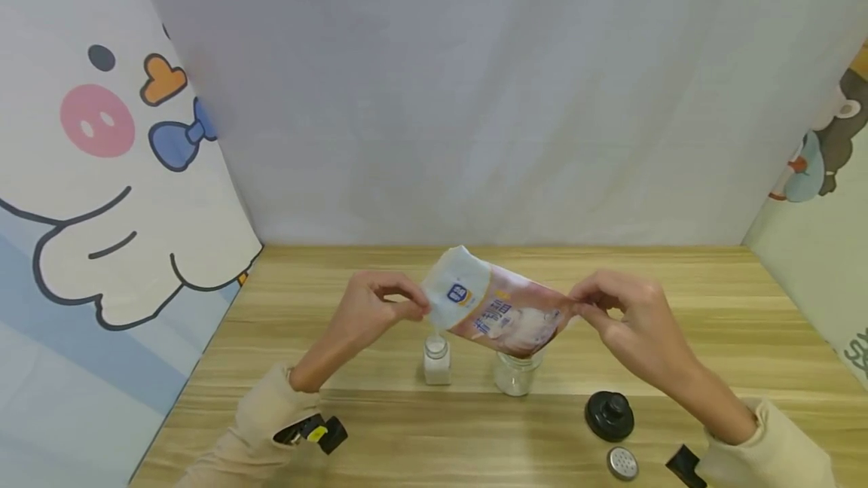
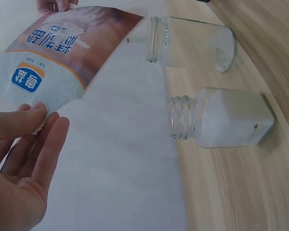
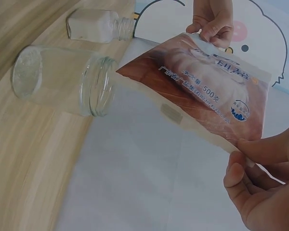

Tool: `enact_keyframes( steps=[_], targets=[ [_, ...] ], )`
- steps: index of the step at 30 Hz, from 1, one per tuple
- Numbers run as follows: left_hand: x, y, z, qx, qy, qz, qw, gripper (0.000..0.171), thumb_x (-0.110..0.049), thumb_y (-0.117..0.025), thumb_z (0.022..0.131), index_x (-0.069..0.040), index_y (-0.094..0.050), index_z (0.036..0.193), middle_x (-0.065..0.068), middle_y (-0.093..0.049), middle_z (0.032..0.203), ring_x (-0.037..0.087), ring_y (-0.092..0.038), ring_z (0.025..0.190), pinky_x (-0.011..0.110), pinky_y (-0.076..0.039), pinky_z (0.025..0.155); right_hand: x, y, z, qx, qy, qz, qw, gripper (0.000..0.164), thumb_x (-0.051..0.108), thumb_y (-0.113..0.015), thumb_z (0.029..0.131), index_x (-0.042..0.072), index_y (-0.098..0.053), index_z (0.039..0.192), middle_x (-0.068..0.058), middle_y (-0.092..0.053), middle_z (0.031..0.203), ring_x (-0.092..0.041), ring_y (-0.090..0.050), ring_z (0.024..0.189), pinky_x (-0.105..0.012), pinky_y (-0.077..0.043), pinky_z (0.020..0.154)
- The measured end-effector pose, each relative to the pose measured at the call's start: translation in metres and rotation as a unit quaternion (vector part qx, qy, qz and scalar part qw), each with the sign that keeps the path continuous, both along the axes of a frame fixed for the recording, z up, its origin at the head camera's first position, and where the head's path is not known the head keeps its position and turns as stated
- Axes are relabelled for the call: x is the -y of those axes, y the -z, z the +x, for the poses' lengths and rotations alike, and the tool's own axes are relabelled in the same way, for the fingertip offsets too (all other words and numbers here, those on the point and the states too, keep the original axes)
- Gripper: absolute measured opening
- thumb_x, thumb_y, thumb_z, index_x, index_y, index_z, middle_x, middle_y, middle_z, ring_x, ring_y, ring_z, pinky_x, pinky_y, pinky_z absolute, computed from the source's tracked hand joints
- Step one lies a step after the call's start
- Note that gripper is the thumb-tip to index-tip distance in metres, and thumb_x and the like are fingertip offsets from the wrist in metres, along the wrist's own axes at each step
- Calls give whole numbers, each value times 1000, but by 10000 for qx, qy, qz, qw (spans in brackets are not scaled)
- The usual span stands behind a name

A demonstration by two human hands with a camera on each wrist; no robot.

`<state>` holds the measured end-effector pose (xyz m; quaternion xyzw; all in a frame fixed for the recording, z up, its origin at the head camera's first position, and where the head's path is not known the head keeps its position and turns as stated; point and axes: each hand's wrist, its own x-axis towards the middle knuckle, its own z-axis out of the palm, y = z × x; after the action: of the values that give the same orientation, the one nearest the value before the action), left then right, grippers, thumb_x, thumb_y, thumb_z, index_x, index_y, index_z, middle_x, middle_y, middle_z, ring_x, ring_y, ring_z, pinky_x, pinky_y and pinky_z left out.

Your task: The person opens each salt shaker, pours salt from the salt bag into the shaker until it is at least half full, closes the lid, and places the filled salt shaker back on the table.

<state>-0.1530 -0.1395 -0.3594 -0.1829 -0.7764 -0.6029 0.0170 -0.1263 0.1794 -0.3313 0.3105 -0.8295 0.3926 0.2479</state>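
Observation:
A printed salt bag (image 1: 518,318), marked 500 grams, is held tilted in the air between both hands. My left hand (image 1: 383,307) pinches its pale blue end between thumb and fingers. At the brown end, my right hand (image 1: 627,326) pinches a corner beside a ragged torn edge, seen in the right wrist view. The bag's lower corner is right at the mouth of a round glass jar (image 1: 515,380), which has some white on its bottom (image 3: 29,72). Left of that jar stands a smaller square glass jar (image 1: 437,367) filled with white powder, uncapped.
A black knobbed lid (image 1: 609,416) lies on the wooden table (image 1: 407,443) at front right, with a perforated metal cap (image 1: 622,463) just in front of it. A pale cloth (image 1: 475,96) hangs behind the table; a cartoon-printed panel (image 1: 102,262) stands at left.

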Motion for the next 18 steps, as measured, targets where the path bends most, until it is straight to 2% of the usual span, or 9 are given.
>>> enact_keyframes(
  steps=[11,18],
  targets=[
    [-3,-13,-2,-192,18,-78,9998,11,5,-71,75,-6,-73,75,6,-70,83,23,-68,75,34,-59,65,-2,12,3,320,112,-519,9981,27,-17,-69,74,8,-68,84,0,-66,78,-7,-61,67,-13,-50,58],
    [-6,-26,-3,-425,77,-77,9990,10,3,-70,77,-7,-73,77,6,-70,84,22,-67,76,37,-59,66,-5,10,10,780,268,-817,9932,21,-15,-68,77,3,-68,87,-5,-67,83,-7,-62,74,-13,-52,66]
  ],
)
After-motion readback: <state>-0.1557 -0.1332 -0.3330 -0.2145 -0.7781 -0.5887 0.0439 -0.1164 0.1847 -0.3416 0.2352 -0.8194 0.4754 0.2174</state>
